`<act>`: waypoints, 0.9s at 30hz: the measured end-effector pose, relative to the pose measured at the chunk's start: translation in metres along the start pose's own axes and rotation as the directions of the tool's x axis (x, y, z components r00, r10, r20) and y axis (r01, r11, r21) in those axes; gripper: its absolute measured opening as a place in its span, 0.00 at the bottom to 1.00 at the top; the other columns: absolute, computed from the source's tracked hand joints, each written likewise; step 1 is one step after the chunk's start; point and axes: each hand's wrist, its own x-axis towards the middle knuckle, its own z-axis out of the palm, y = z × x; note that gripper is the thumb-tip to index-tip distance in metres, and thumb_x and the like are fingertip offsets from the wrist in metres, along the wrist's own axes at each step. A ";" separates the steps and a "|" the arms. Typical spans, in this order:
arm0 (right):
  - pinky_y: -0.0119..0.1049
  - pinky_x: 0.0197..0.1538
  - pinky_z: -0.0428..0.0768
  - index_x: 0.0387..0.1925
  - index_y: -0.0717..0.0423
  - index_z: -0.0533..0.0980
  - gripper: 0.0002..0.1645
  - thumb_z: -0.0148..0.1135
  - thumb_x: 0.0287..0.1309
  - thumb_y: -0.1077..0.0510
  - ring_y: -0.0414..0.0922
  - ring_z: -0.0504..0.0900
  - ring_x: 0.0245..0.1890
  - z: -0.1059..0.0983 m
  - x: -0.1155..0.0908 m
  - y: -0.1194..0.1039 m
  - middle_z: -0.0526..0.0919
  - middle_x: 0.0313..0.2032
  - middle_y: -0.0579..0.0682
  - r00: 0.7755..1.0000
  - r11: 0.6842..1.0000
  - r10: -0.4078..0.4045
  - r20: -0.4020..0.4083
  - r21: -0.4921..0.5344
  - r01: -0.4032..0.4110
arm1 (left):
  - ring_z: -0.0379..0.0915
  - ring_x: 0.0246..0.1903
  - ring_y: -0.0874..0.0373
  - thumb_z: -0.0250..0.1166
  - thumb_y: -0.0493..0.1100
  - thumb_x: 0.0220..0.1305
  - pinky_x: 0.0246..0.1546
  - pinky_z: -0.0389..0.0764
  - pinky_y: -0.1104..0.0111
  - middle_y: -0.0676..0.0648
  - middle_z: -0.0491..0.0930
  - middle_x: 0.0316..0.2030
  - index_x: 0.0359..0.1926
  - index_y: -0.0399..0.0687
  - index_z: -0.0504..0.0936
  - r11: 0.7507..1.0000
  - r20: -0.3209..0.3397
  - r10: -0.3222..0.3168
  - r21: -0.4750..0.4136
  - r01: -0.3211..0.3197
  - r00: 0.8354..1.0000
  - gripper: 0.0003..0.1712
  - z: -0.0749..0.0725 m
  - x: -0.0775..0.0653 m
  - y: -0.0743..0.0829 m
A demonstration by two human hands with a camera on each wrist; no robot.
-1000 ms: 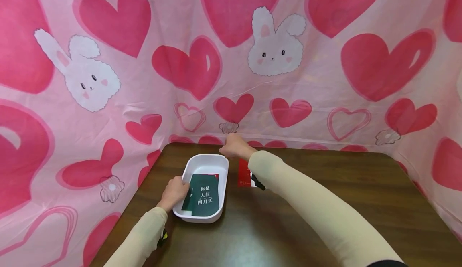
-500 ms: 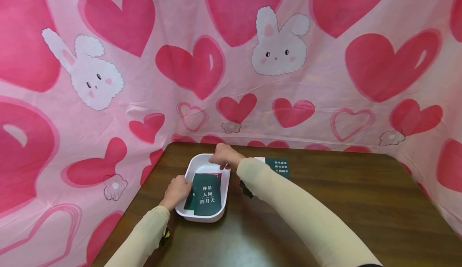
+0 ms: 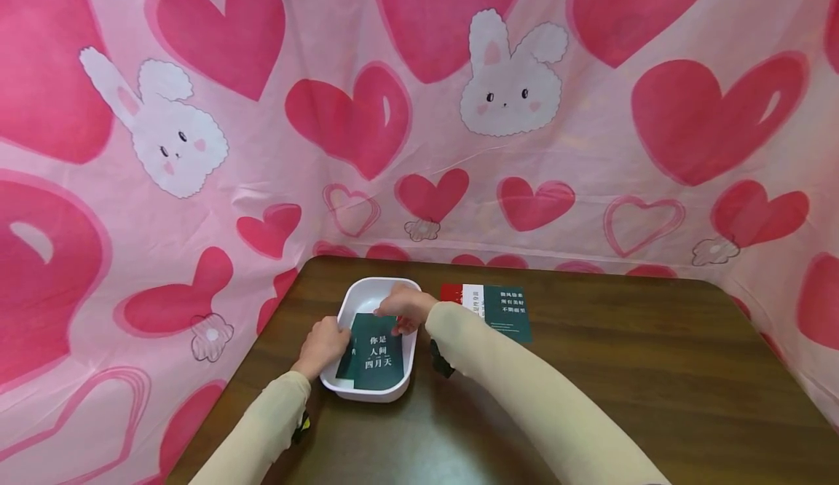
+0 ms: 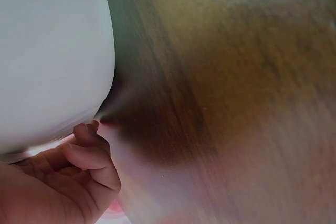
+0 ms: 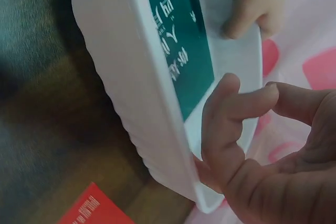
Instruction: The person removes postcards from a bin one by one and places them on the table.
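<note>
A white plastic tray stands on the table's left part. Inside it lie dark green cards, the top one printed with white characters and overlapping another. My left hand grips the tray's left rim; in the left wrist view its fingers curl at the edge of the tray's white wall. Over the far right part of the tray, my right hand reaches in with bent fingers near the top card's upper edge. In the right wrist view nothing shows between its thumb and fingers.
Right of the tray, beyond the right forearm, a dark green card, a white strip and a red card lie on the brown wooden table. A pink cloth with hearts and rabbits hangs behind and at the sides.
My right hand has come from beyond the tray's far right corner to over its inside. The cards right of the tray now show past the forearm. My left hand stays on the rim.
</note>
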 end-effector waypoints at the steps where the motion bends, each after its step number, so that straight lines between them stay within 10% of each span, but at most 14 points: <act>1: 0.30 0.26 0.79 0.66 0.66 0.61 0.34 0.66 0.69 0.56 0.47 0.79 0.23 0.000 0.001 0.001 0.72 0.64 0.70 1.000 0.999 0.020 0.020 0.030 -0.021 | 0.80 0.30 0.49 0.62 0.40 0.74 0.39 0.88 0.51 0.40 0.80 0.31 0.55 0.24 0.78 1.000 0.001 0.002 -0.002 -0.002 1.000 0.20 0.000 0.000 0.000; 27: 0.31 0.27 0.82 0.52 0.65 0.68 0.16 0.63 0.72 0.60 0.46 0.78 0.23 0.019 0.013 0.016 0.76 0.54 0.70 0.977 0.972 0.129 0.170 0.174 -0.158 | 0.80 0.29 0.48 0.61 0.39 0.73 0.37 0.88 0.50 0.40 0.79 0.29 0.54 0.24 0.79 1.000 -0.005 0.008 0.004 -0.008 1.000 0.19 0.001 0.002 -0.003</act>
